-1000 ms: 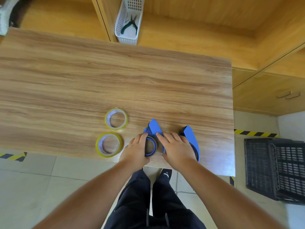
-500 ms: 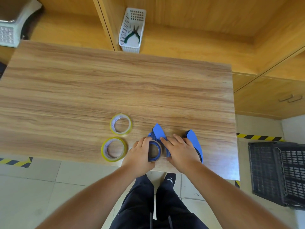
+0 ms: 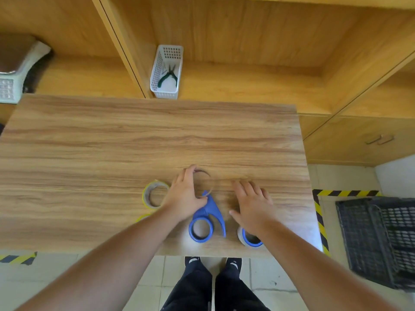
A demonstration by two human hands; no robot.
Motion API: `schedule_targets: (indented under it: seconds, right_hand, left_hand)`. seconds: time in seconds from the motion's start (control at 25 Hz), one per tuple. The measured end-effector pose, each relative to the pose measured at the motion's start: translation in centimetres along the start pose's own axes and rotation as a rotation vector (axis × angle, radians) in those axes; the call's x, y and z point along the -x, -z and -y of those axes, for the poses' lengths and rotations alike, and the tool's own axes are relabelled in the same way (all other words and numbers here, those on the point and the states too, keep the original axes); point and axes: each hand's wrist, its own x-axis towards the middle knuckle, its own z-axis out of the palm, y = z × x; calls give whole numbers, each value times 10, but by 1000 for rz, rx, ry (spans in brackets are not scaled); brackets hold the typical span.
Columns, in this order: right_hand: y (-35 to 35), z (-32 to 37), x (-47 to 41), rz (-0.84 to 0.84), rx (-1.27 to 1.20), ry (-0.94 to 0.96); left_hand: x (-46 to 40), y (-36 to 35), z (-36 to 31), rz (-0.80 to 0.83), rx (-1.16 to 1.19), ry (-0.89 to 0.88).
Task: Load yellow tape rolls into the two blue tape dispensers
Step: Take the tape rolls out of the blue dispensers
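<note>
Forward, both hands splay flat: left on dispenser (blurred), right empty.

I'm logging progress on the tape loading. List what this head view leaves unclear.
- Second yellow roll: mostly hidden under the left forearm.
- Right dispenser: its upper part is covered by the right hand.
- Thin ring by the left hand: motion-blurred, identity unclear.
- Pliers in the basket: too small for detail.
</note>
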Motion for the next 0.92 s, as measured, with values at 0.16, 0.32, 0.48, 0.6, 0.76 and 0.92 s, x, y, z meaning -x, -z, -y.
schedule_targets:
  seconds: [0.16,0.32,0.48,0.6,0.76,0.92]
  right_hand:
    - [9,-17,-11,-44,-44,-68]
    - [8,-32,-10,-41,-82,-126]
    - [-1,-46,-6,-43,-116,-183]
    - [-6,-53,-1,-38,-165,-205]
    - [-8,-54,5,-10,-194,-206]
    - [-8,-56,14,5,-213,-180]
  left_hand:
    - [-51,-8,-14,20,12,36]
    - [-83,-24,-13,55,-57,53]
    - [-105,-36,1,75,-69,85]
    - [-114,-41,9,73,-53,110]
    - [-116,-41,13,75,-43,112]
    - [-91,-35,-3,30,-176,31]
